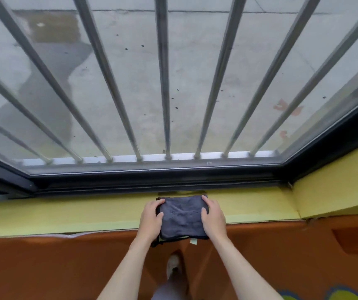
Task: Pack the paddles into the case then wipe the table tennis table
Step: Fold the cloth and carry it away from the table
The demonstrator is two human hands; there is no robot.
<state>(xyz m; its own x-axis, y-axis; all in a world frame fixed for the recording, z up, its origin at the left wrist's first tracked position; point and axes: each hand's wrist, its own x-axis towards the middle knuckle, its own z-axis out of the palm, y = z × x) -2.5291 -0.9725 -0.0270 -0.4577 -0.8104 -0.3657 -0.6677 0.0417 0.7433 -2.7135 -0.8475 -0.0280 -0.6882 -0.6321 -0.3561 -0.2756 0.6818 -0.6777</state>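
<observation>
A folded grey cloth (182, 217) lies on a yellow window sill (65, 213), its near edge hanging over the sill's front. My left hand (151, 219) grips the cloth's left side, fingers curled over its far corner. My right hand (212, 217) holds the right side the same way. A small pale tag (193, 241) sticks out at the cloth's near edge. No paddles, case or table tennis table are in view.
Behind the sill runs a dark window frame (152, 182) with glass and slanted metal bars (162, 83); wet concrete shows outside. Below the sill is an orange wall (65, 267). My shoe (172, 264) is visible on the floor between my arms.
</observation>
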